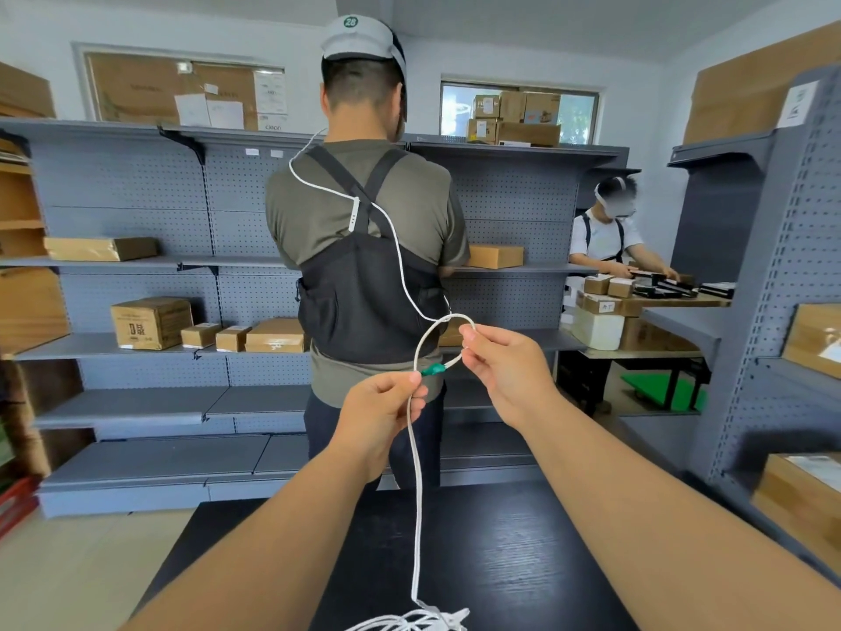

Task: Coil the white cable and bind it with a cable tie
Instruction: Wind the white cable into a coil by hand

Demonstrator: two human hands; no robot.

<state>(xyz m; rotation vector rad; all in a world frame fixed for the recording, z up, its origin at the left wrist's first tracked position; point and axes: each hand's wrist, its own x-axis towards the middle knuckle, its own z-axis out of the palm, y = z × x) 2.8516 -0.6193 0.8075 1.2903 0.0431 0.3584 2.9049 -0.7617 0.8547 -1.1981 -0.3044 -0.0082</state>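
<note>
Head cam: your left grip point(382, 416) and right grip point(500, 366) each pinch the one white cable point(416, 494), looped above the black worktop point(523, 562), one green bit point(432, 369) between them. Cap point(359, 38) ahead reads "28".

We see a bright, evenly lit room, with daylight coming through the window point(578, 115) at the back and only soft shadows under the shelves point(113, 405). The wide lens bows them near the left and right edges, the black table point(500, 539) shows a faint sheen, and the boxes point(801, 498) at the far right look blurred.
</note>
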